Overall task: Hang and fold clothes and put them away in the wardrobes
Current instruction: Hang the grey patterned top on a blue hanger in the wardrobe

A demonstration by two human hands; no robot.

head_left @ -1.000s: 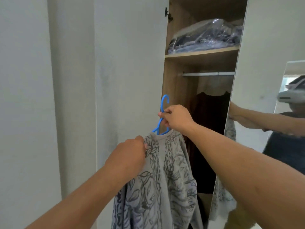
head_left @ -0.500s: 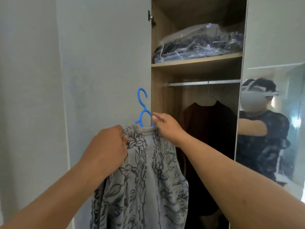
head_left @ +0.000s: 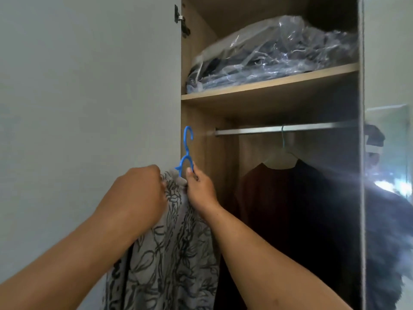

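The right hand pinches the neck of the blue hanger just under its hook, which keeps the hook upright and free to go over a rail. The left hand is closed on the shoulder of the grey patterned shirt, gripping the cloth where it lies on the hanger arm, likely so the shirt does not slide off while it is carried. The shirt hangs straight down between the forearms, near the viewer, in front of the edge of the open white wardrobe door.

The hook stands left of the metal rail and at about its height, not yet on it. The rail runs across the open compartment under the wooden shelf, and one dark garment already hangs there on a pale hanger, towards the right. The stretch of rail to the left of it looks free, so I judge the shirt is meant to go there, with the hook brought right and over the rail.

A plastic-wrapped bundle lies on the shelf above. At far right a mirror panel reflects part of the person.
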